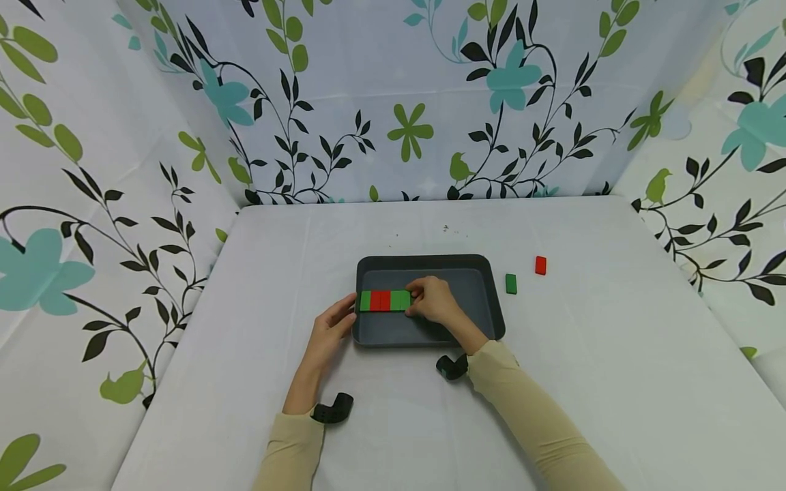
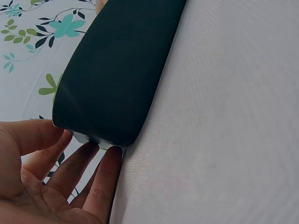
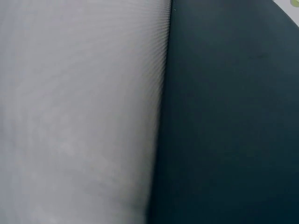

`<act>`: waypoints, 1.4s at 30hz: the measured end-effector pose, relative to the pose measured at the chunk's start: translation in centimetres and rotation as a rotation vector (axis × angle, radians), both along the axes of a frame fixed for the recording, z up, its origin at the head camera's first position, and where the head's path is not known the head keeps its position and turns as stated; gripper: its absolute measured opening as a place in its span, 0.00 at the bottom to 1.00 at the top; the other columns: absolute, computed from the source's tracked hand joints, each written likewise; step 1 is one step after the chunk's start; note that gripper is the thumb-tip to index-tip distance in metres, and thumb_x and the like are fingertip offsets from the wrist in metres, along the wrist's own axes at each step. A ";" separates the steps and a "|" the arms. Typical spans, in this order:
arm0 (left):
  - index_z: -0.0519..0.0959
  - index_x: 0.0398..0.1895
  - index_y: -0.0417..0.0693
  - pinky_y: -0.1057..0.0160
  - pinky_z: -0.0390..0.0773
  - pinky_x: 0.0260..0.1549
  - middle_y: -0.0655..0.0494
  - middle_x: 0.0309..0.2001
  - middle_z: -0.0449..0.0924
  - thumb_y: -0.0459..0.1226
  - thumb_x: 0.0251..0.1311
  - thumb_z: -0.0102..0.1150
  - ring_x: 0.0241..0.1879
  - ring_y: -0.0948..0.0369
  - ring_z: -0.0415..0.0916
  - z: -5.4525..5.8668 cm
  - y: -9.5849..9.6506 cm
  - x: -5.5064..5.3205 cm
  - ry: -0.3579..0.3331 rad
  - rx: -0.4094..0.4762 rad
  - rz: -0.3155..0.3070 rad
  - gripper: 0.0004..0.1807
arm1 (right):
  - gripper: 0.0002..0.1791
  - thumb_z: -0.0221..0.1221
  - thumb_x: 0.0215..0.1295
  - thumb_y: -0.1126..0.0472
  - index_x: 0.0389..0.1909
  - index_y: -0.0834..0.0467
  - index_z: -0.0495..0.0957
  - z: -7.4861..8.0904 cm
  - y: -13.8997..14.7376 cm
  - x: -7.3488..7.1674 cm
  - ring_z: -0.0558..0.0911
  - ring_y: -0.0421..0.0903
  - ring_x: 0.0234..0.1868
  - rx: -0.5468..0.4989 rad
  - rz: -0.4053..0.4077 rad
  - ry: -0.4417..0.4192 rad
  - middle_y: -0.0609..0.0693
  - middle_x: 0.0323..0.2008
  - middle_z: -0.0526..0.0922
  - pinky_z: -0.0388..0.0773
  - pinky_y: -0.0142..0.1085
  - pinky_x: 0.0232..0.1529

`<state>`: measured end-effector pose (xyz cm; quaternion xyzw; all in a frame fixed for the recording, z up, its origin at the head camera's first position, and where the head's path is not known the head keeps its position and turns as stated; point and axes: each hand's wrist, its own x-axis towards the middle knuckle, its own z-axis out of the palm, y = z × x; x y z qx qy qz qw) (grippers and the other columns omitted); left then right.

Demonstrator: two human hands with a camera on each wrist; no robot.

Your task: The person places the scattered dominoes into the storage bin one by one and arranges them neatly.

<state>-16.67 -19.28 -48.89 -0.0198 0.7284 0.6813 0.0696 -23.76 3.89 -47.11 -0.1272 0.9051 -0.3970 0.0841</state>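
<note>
A dark grey rectangular tray [image 1: 454,334] lies on the table. Inside it, a row of small green and red rectangular blocks [image 1: 381,301] stands side by side, starting by the left wall. With thumb and fingers, my right hand [image 1: 434,300] pinches the green block at the row's right end; that block is partly hidden. My left hand [image 1: 328,334] rests against the tray's left end, its fingers touching the outer wall, as the left wrist view also shows. The right wrist view holds only the tray's side [image 3: 229,116] and tablecloth, with no fingers visible.
Right of the tray lie a loose green block [image 1: 511,284] and, a little farther right, a loose red block [image 1: 540,265]. A white cloth covers the table [image 1: 614,382]. Patterned curtains [image 1: 368,88] hang behind and at both sides.
</note>
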 end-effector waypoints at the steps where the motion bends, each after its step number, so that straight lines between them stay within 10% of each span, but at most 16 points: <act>1: 0.66 0.71 0.46 0.74 0.73 0.47 0.46 0.72 0.63 0.32 0.71 0.50 0.70 0.50 0.63 0.0 0.0 0.0 -0.001 -0.001 0.000 0.26 | 0.27 0.75 0.46 0.69 0.51 0.65 0.82 0.0 0.0 0.0 0.83 0.43 0.33 0.001 0.003 0.001 0.56 0.39 0.83 0.79 0.40 0.44; 28: 0.64 0.72 0.44 0.75 0.73 0.46 0.45 0.72 0.63 0.31 0.71 0.48 0.71 0.49 0.62 0.1 0.3 0.0 0.003 0.000 -0.006 0.26 | 0.31 0.75 0.47 0.66 0.55 0.64 0.79 1.2 1.5 0.5 0.84 0.46 0.34 -0.079 0.005 0.006 0.57 0.41 0.83 0.80 0.39 0.41; 37: 0.65 0.71 0.44 0.73 0.73 0.48 0.43 0.72 0.63 0.31 0.71 0.48 0.70 0.48 0.63 0.1 0.3 -0.1 0.024 -0.020 0.005 0.25 | 0.29 0.70 0.57 0.62 0.60 0.61 0.76 5.3 9.9 -0.8 0.82 0.54 0.43 -0.167 -0.079 0.209 0.61 0.50 0.81 0.75 0.35 0.38; 42: 0.66 0.71 0.44 0.73 0.73 0.48 0.43 0.72 0.63 0.30 0.71 0.49 0.70 0.49 0.63 -0.1 0.2 -0.1 0.011 -0.020 0.015 0.26 | 0.33 0.67 0.61 0.58 0.67 0.58 0.70 4.7 16.7 -2.6 0.78 0.57 0.53 -0.138 -0.213 0.139 0.62 0.60 0.75 0.75 0.35 0.42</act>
